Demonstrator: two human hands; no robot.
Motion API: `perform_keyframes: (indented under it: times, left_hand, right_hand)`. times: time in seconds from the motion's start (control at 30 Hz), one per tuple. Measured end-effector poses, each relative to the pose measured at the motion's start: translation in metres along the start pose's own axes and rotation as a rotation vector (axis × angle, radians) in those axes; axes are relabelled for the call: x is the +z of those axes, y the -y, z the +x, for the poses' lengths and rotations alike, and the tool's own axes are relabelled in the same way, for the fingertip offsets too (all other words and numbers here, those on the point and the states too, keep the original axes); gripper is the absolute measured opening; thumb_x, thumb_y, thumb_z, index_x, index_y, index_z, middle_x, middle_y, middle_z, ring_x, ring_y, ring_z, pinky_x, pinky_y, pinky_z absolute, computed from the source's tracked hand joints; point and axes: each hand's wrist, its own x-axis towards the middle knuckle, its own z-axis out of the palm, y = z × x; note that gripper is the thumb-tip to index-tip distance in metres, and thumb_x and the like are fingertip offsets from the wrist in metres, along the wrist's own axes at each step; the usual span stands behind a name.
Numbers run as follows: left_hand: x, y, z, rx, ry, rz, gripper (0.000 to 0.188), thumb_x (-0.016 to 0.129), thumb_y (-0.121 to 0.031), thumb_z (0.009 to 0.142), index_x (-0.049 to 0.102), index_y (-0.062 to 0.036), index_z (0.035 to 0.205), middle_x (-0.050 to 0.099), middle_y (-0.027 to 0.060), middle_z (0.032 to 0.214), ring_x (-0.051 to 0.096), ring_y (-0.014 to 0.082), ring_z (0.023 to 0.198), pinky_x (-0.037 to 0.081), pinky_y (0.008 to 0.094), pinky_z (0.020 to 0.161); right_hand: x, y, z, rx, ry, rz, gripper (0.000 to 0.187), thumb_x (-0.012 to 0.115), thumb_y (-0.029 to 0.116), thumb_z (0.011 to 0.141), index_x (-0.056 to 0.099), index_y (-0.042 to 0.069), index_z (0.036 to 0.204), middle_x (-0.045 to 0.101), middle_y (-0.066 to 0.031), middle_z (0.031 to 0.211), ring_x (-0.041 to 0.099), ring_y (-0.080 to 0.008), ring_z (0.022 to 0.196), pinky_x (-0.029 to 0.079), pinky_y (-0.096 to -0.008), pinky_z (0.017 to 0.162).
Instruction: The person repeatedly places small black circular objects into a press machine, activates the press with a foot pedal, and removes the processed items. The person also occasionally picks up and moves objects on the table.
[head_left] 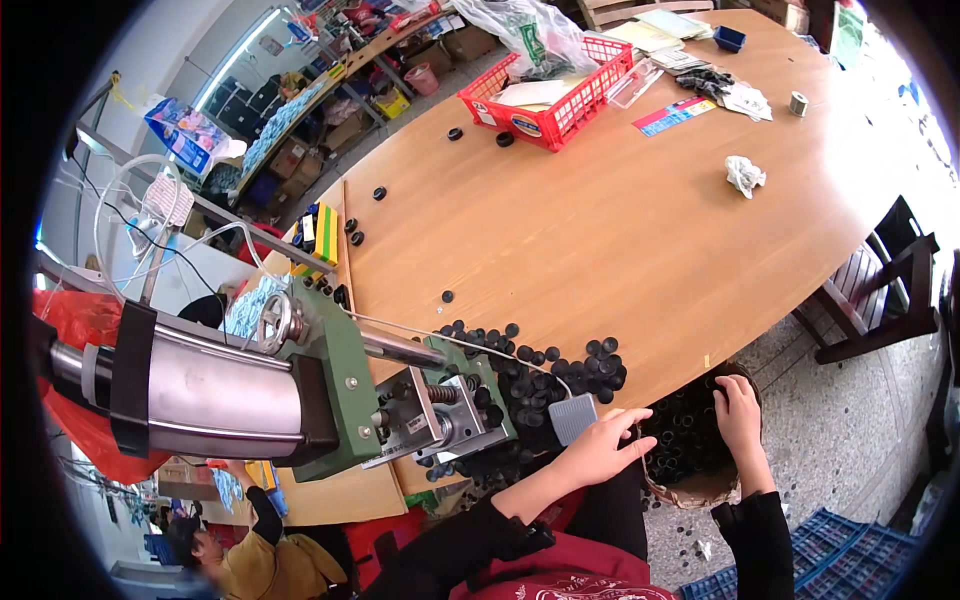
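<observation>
My left hand [606, 446] is held beside the grey pad [572, 418], at the front edge of the table. Its thumb and fingers are apart, with nothing visible between them. Over the far right side of a round basket [688, 497] hangs my right hand [738, 412], fingers pointing down and slightly parted; I see nothing held in it. Dark ring-like pieces lie inside the basket. Left of my hands, many small black round caps [600, 368] are heaped on the table around a green and silver press machine [400, 400].
A red plastic basket [560, 125] with a clear bag stands at the far side of the table [560, 240]. Crumpled white paper [744, 176] lies at right. A dark wooden chair [870, 290] and blue crates [840, 555] stand right. Another person [265, 565] works at lower left.
</observation>
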Motion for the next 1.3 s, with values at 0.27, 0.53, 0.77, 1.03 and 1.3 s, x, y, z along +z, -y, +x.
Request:
perform_keyframes:
  times: [0.27, 0.53, 0.77, 1.03, 1.3]
  left_hand:
    - [-0.004, 0.03, 0.05, -0.298, 0.009, 0.169, 0.034, 0.07, -0.032, 0.1, 0.072, -0.0047, 0.12, 0.072, 0.0132, 0.098, 0.072, 0.0277, 0.091, 0.057, 0.0374, 0.084]
    - [0.021, 0.057, 0.06, -0.256, -0.187, 0.078, 0.027, 0.07, -0.029, 0.098, 0.072, -0.0026, 0.103, 0.073, 0.014, 0.089, 0.072, 0.0286, 0.084, 0.055, 0.0404, 0.074]
    - [-0.007, 0.013, 0.125, -0.116, -0.429, -0.033, 0.033, 0.071, -0.032, 0.098, 0.066, -0.0011, 0.088, 0.068, 0.0156, 0.084, 0.067, 0.0343, 0.077, 0.053, 0.0445, 0.07]
    - [-0.118, 0.032, 0.254, -0.043, -0.872, 0.051, 0.035, 0.074, -0.02, 0.093, 0.064, -0.0054, 0.123, 0.067, 0.0114, 0.113, 0.068, 0.0188, 0.079, 0.057, 0.0373, 0.077]
    - [-0.26, 0.108, 0.324, -0.276, -0.999, 0.224, 0.058, 0.077, -0.027, 0.089, 0.059, -0.0055, 0.139, 0.059, 0.0247, 0.137, 0.06, 0.0398, 0.125, 0.051, 0.0482, 0.104]
  right_hand:
    - [0.014, -0.051, 0.071, -0.061, 0.011, -0.225, 0.049, 0.068, 0.018, 0.096, 0.055, -0.002, 0.139, 0.053, -0.0242, 0.148, 0.052, -0.0415, 0.135, 0.044, -0.0471, 0.114]
    - [0.02, -0.056, 0.075, -0.034, 0.197, -0.382, 0.075, 0.072, 0.036, 0.095, 0.045, -0.006, 0.151, 0.044, -0.0289, 0.157, 0.043, -0.0419, 0.146, 0.04, -0.0469, 0.117]
    - [0.011, -0.052, 0.082, -0.008, 0.317, -0.41, 0.086, 0.076, 0.038, 0.09, 0.04, -0.006, 0.154, 0.041, -0.0294, 0.159, 0.042, -0.0427, 0.147, 0.042, -0.0471, 0.115]
    - [-0.002, -0.046, 0.087, 0.019, 0.359, -0.398, 0.084, 0.076, 0.04, 0.089, 0.043, -0.002, 0.154, 0.041, -0.0258, 0.161, 0.044, -0.0381, 0.147, 0.045, -0.0472, 0.109]
    - [-0.013, -0.048, 0.107, 0.088, 0.386, -0.298, 0.064, 0.075, 0.03, 0.091, 0.055, 0.002, 0.145, 0.053, -0.0212, 0.153, 0.053, -0.0344, 0.138, 0.044, -0.0475, 0.11]
